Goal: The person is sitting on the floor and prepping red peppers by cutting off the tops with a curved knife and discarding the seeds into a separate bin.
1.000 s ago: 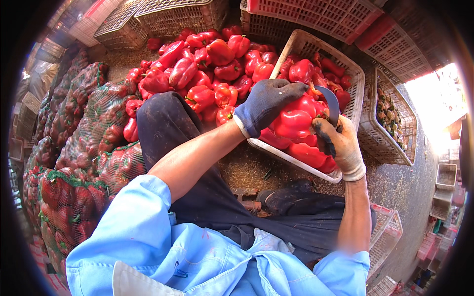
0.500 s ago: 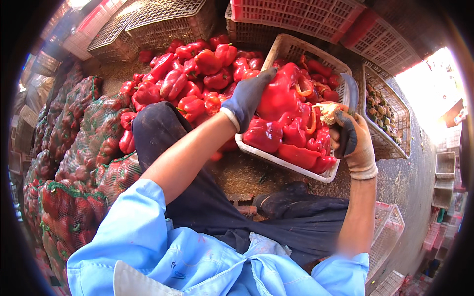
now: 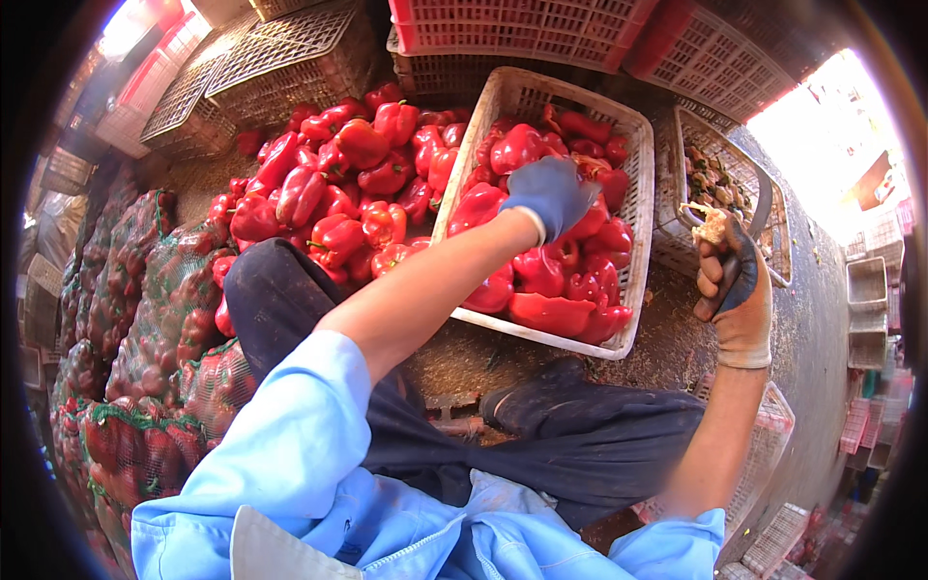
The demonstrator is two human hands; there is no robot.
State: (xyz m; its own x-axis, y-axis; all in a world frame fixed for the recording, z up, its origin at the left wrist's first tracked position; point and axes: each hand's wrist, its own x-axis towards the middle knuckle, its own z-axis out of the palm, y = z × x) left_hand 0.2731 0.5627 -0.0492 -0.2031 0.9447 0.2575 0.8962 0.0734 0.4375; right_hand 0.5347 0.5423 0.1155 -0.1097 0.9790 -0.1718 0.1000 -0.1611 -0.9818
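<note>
My left hand (image 3: 553,193), in a blue-palmed glove, reaches down among the red bell peppers (image 3: 539,273) in a white plastic crate (image 3: 638,164). Its fingers are mostly hidden or blurred, so whether they grip a pepper is unclear. Off the crate's right side my right hand (image 3: 742,280), gloved in white and dark blue, is closed around a knife with a curved blade (image 3: 763,205). A pale pepper core (image 3: 710,226) with seeds is pinched at its fingertips. Several peppers in the crate are cut open.
A heap of whole red peppers (image 3: 333,188) lies left of the crate. Net sacks of peppers (image 3: 159,319) stand further left. A second crate (image 3: 781,253) holding pale cores sits at the right. Stacked crates (image 3: 522,29) line the far side.
My left hand has moved from the crate's left edge to the peppers inside, and the opened pepper is no longer between my hands. My right hand has drawn away rightward with knife and core.
</note>
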